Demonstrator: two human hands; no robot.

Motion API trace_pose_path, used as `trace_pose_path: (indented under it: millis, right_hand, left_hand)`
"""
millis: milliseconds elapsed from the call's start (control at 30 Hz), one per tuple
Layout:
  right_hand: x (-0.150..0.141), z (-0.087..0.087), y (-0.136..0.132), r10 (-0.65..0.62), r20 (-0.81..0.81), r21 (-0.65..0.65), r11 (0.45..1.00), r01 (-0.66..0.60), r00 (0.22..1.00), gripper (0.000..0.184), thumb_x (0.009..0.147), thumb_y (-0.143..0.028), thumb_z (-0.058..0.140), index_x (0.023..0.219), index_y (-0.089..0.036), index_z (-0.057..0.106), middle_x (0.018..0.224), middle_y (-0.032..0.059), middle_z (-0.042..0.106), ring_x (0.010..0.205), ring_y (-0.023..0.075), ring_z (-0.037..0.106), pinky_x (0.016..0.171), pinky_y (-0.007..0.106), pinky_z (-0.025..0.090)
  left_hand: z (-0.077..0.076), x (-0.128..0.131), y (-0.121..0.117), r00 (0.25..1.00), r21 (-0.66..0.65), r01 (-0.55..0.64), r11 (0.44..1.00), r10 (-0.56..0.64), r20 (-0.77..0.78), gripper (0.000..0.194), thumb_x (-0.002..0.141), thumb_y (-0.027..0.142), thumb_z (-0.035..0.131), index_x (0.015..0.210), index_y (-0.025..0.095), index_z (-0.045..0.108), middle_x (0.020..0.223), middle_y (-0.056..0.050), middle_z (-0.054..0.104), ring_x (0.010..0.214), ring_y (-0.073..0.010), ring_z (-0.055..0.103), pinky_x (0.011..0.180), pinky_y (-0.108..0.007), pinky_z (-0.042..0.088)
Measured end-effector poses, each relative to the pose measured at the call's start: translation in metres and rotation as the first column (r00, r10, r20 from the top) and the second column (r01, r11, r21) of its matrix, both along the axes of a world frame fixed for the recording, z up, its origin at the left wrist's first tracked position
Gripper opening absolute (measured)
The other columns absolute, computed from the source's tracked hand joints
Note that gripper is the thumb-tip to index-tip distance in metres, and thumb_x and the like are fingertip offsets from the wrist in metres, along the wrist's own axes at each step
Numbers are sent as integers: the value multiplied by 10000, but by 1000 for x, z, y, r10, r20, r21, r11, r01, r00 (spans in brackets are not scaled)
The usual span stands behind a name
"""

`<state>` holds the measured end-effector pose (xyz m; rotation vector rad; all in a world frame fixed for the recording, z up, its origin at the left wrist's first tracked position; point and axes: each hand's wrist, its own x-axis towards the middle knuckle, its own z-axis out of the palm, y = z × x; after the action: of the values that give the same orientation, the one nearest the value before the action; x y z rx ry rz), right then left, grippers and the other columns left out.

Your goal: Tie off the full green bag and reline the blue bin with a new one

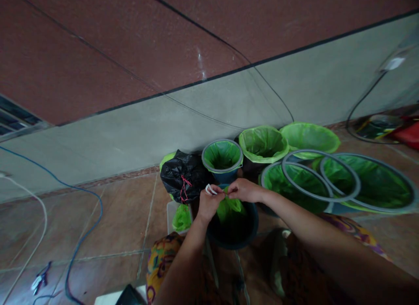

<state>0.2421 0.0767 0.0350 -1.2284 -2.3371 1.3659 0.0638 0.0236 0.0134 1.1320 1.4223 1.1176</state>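
Note:
A dark blue bin [233, 235] stands on the floor right in front of me. Both my hands meet over its far rim. My left hand [209, 203] is closed, pinching the top of a green plastic bag [231, 207] that hangs into the bin, and something small and white pokes out by its fingers. My right hand [244, 190] is closed too, gripping the same gathered bag edge from the right.
Several bins lined with green bags [222, 156] [263, 142] stand against the grey wall. Grey rings [319, 174] lie over larger bins at the right. A tied black bag [183, 174] sits at the left. A blue cable [88, 226] crosses the tiled floor.

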Motion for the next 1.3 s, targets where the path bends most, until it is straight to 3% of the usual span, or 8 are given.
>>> trace_pose_path:
  millis: [100,233,433,733,867,967,1100,1300]
  right_hand:
    - [-1,1,3,-70,13,110,992,68,997,236,812,-297,607,886,-161,786,807,44,757,750,174,653,675,253,424]
    - [-4,0,2,-138,-18,133,981,139,990,275,854,-233,555,1013,-168,770,1014,83,774,924,203,682,812,274,451]
    - [-12,-3,-6,-74,-64,41,996,77,995,262,860,-190,505,928,-132,752,877,71,756,801,174,645,704,259,422]
    - [-12,-14,-4,-138,-134,-168,979,115,981,259,847,-340,564,845,-135,722,682,1,660,534,96,499,519,216,369]
    - [-9,-12,-2,-130,40,46,991,129,991,196,846,-239,563,854,-147,736,774,47,720,675,139,597,625,241,413]
    - [-7,-3,-1,-147,213,214,972,100,966,211,871,-209,540,909,-173,744,913,88,752,844,189,649,716,269,424]
    - [-1,9,-3,-192,403,218,970,110,895,228,885,-210,523,934,-198,745,997,115,752,922,240,680,705,292,437]
    - [5,5,-7,-115,446,172,984,40,888,239,891,-190,509,967,-185,736,1033,129,749,1012,281,679,797,330,471]
  left_hand:
    - [1,-1,0,989,56,84,995,-77,-123,42,662,139,650,669,180,643,638,41,597,616,-94,506,623,-228,394]
    - [5,1,-2,973,108,123,987,-98,-210,107,719,127,573,757,193,649,713,29,627,650,-108,536,660,-237,423]
    - [-1,7,-6,945,191,61,980,5,-327,181,780,119,544,888,205,660,900,-14,673,826,-139,613,775,-255,470]
    - [1,9,-7,951,89,22,996,7,-308,46,802,208,583,796,195,627,731,16,642,658,-116,580,652,-236,446]
    - [-4,6,-4,961,21,70,997,-62,-269,67,798,227,590,763,194,637,678,22,626,624,-120,560,615,-238,422]
    - [-7,2,-4,934,46,85,995,-64,-352,98,811,195,567,745,198,639,658,19,614,636,-126,552,635,-240,406]
    - [-8,-8,-5,857,91,112,989,-50,-512,140,806,122,535,743,210,624,678,2,609,681,-145,568,692,-255,403]
    - [-17,-18,-6,743,-76,147,986,-160,-649,140,828,139,513,823,209,634,806,-66,668,807,-211,640,803,-328,455]
